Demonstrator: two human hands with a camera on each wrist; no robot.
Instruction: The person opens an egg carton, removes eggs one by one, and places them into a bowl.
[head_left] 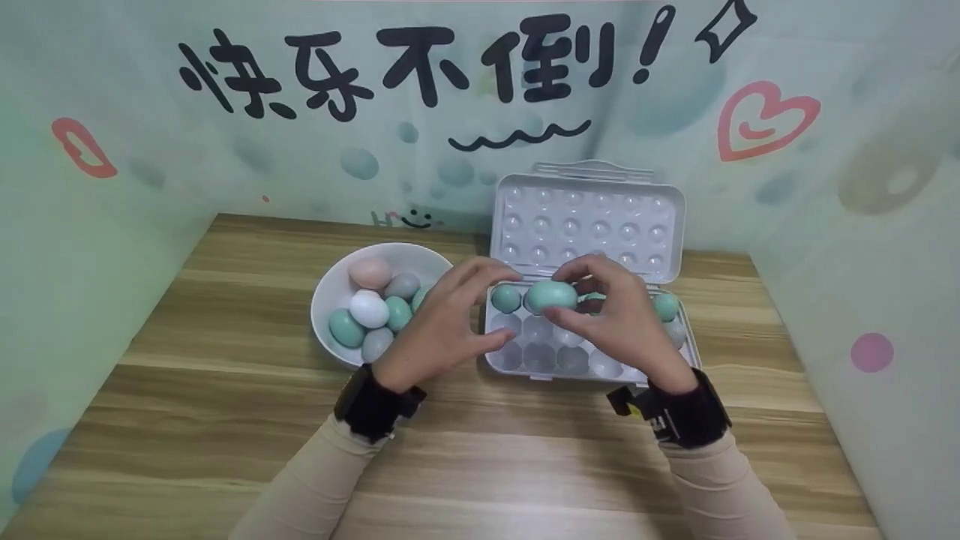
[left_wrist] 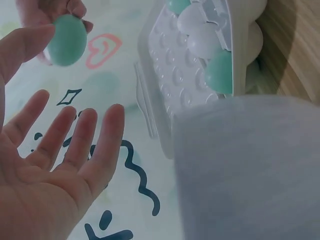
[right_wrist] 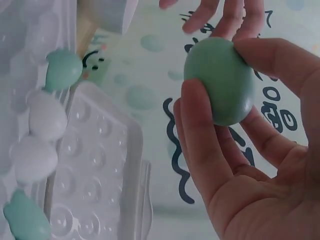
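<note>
Four bold black Chinese characters (head_left: pixel 429 75) across the pale green backdrop (head_left: pixel 262 172), reading 快乐不倒, followed by a slanted exclamation mark (head_left: pixel 658 34) and an outlined four-pointed star (head_left: pixel 727 30). Lower down, a wavy black line (head_left: pixel 520 135), a red heart outline (head_left: pixel 766 121) with a small smile inside, and, just above the wood-grain table (head_left: pixel 510 450), a faint letter H (head_left: pixel 381 219) beside a smiley (head_left: pixel 418 221). White lettering (head_left: pixel 659 424) on the black right wristband (head_left: pixel 697 420), too small to read. Pinched between thumb and bent fingers of the right hand (head_left: pixel 626 321), a mint-green egg (head_left: pixel 553 297), raised over the back row of the grey-white plastic egg carton (head_left: pixel 525 373), left of its middle. Long axis roughly level, running left to right in the head view; up and down the frame, slightly tilted, in the right wrist view. Cannot tell the blunt end from the narrow one. Spread wide near the egg, thumb and fingers well apart, the left hand (head_left: pixel 448 319), palm bare in its own wrist view. Behind, the dimpled carton lid (head_left: pixel 589 225), standing open against the backdrop. To the left, a white bowl (head_left: pixel 321 300) with a pink egg (head_left: pixel 370 272), a white egg (head_left: pixel 369 309), plus grey and green ones.
</note>
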